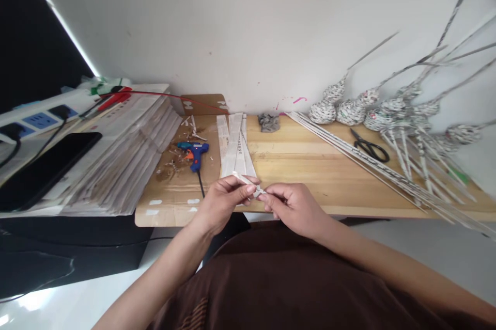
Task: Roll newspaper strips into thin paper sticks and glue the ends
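Note:
Between my two hands, over the table's front edge, is a narrow folded paper strip (244, 179). My left hand (228, 195) pinches it between thumb and fingers, its free end pointing up and left. My right hand (290, 205) grips the strip's lower right end with thumb and fingertips. Just beyond the hands, several flat newspaper strips (234, 144) lie fanned and overlapping on the table. Left of these strips a blue glue gun (197, 154) lies on a stained cardboard sheet (209, 180).
Stacked newspaper (143, 139) at left bears a black phone (54, 167) and a power strip (39, 121). A grey crumpled cloth (268, 122) lies near the wall. Rightward are black scissors (370, 148), long paper rods (349, 152) and several woven paper gourds (351, 111) with long upright stems.

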Demonstrator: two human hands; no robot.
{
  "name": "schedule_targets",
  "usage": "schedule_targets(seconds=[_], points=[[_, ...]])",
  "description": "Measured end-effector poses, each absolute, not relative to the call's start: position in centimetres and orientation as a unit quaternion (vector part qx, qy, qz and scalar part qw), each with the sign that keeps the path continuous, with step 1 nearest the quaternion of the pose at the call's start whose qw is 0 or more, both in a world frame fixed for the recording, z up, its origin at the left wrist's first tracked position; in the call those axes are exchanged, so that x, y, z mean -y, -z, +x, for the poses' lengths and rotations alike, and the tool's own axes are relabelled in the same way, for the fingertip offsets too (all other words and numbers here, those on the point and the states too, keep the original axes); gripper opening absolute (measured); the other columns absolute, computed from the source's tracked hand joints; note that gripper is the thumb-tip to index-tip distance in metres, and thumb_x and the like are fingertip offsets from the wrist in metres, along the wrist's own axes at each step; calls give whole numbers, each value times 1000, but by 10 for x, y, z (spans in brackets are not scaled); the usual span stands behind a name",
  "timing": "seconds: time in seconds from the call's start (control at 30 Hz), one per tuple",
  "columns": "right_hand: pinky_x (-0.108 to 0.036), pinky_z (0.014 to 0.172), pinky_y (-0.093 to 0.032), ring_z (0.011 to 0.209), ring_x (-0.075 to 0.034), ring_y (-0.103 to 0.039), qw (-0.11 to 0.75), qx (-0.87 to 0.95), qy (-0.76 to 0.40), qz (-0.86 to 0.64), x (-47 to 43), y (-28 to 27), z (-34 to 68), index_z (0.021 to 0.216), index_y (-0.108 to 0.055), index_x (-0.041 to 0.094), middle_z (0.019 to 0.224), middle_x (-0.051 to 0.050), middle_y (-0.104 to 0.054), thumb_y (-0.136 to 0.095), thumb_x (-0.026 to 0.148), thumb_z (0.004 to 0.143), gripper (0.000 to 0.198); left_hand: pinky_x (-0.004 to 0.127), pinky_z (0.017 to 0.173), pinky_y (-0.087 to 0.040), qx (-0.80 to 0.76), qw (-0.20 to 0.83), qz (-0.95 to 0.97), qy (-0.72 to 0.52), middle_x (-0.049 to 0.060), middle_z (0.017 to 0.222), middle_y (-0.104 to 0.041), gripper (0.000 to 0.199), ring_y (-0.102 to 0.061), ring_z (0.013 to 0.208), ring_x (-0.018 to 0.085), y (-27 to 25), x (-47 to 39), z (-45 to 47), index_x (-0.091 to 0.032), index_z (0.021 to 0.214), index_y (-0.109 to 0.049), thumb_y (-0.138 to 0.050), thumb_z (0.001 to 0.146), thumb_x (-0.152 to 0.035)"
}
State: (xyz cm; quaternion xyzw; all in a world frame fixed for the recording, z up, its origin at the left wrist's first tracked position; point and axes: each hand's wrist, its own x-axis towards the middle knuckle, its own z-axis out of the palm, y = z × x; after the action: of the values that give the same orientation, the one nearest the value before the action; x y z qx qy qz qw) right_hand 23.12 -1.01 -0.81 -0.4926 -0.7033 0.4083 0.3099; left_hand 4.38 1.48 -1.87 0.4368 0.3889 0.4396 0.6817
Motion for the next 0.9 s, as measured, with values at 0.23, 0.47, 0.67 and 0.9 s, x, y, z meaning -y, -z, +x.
schedule_targets(seconds=[0.23, 0.47, 0.67, 0.9], points=[[-22, 56, -41, 55, -10, -55, 302, 678, -459, -489, 7, 15, 238, 75, -62, 18, 69, -1, -65, -46, 42, 93, 34, 21, 61, -51, -420, 646, 436, -465, 7, 86, -69, 22, -61, 71, 12, 22, -27, 49, -15, 82, -74, -78, 70, -33], [-22, 58, -38, 60, -11, -56, 282, 707, -409, -504, 4, 12, 262, 75, -63, 18, 67, 0, -64, -47, 36, 93, 30, 20, 63, -56, -429, 638, 373, -520, 6, 86, -70, 28, -65, 70, 12, 25, -41, 53, -14, 87, -70, -78, 70, -33], [-27, 69, -42, 77, -17, -63, 257, 722, -288, -574, 13, 10, 317, 93, -70, 22, 85, -3, -72, -44, 34, 95, 29, 14, 63, -56, -429, 601, 292, -607, 2, 79, -70, 20, -64, 65, 8, 32, -79, 42, -13, 83, -69, -79, 70, -25], [-30, 71, -46, 81, -21, -67, 251, 689, -113, -671, -14, 8, 387, 96, -71, 23, 92, -5, -74, -45, 36, 93, 30, 18, 66, -56, -445, 650, 315, -530, 9, 100, -72, 36, -69, 84, 15, 35, -92, 61, -16, 105, -68, -76, 73, -30]])
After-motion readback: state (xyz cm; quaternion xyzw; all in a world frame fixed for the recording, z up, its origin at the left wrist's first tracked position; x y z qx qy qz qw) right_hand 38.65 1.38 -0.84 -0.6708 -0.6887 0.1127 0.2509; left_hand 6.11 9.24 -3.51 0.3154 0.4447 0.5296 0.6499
